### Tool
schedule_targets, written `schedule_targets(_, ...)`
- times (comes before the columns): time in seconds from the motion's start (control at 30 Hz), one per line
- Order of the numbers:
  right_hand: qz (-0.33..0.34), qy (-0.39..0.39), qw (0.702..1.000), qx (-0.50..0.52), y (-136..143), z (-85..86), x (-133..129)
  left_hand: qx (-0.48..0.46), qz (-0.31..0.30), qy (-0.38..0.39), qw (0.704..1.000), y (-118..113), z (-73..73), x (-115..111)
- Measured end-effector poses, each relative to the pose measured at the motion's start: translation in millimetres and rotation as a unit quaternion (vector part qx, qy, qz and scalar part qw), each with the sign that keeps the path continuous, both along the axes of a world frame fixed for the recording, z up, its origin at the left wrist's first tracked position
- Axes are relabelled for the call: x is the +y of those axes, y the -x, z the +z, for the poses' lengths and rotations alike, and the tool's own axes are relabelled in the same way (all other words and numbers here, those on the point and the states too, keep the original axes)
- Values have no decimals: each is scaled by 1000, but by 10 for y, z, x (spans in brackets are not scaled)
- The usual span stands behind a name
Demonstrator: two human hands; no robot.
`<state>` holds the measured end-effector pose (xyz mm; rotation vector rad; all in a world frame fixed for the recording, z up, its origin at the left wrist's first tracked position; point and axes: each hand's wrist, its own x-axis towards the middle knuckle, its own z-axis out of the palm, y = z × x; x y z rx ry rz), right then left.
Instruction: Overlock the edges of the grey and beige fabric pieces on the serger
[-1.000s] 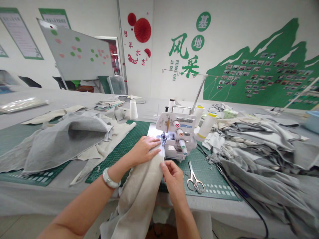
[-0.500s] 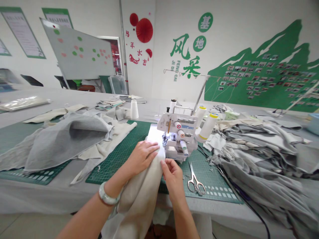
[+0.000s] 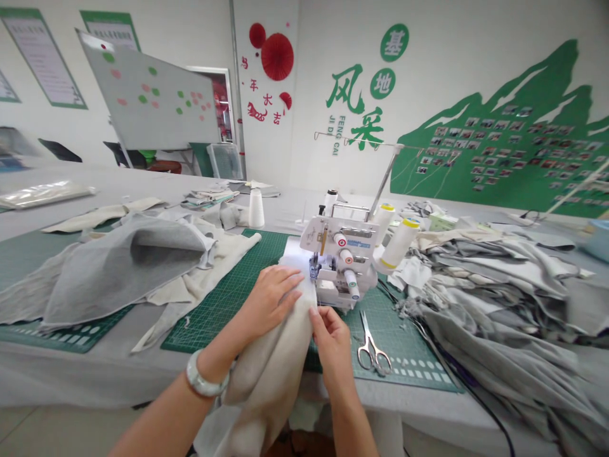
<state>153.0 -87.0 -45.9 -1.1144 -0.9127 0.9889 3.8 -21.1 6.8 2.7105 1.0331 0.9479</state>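
Observation:
A length of beige fabric [image 3: 271, 374] runs from below the table edge up to the needle area of a white overlock sewing machine [image 3: 340, 254]. My left hand [image 3: 273, 297] lies flat on the fabric just left of the presser foot, its fingers stretched out. Nearer the front, my right hand [image 3: 332, 333] pinches the fabric's right edge between thumb and forefinger. The machine's lamp lights the cloth under the needle. To the right of my right hand, silver scissors [image 3: 373, 346] lie on the green cutting mat [image 3: 413, 355].
Grey and beige cloth pieces [image 3: 128, 266] lie on the left. A large heap of fabric [image 3: 514, 298] covers the right side, with a black cable [image 3: 495, 416] along its front. White thread cones [image 3: 399, 244] stand behind the machine, and another white cone [image 3: 255, 208] stands left of it.
Both hands keep nearly the same places on the fabric. Its far end by the needle looks slightly shifted, and the view has moved a little.

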Motion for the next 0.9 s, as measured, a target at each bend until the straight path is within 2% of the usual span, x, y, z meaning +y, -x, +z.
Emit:
schedule_targets(0.17, 7, 3, 1000, -4, -1, -6, 12, 20, 7, 26, 999, -1, -8, -136)
schedule_targets(0.37, 10, -2, 1000, -7, 21, 6, -10, 7, 14, 35, 999, -22, -95, 3)
schedule_targets(0.63, 13, 0, 1000, -1, 27, -5, -6, 14, 15, 24, 999, -35, -84, 109)
schedule_targets(0.8, 17, 4, 1000, -6, 17, -4, -10, -2, 41, -12, 999, -29, -38, -44)
schedule_targets(0.9, 23, 4, 999, -23, 3, -15, -7, -13, 50, -3, 999, -20, -62, -179)
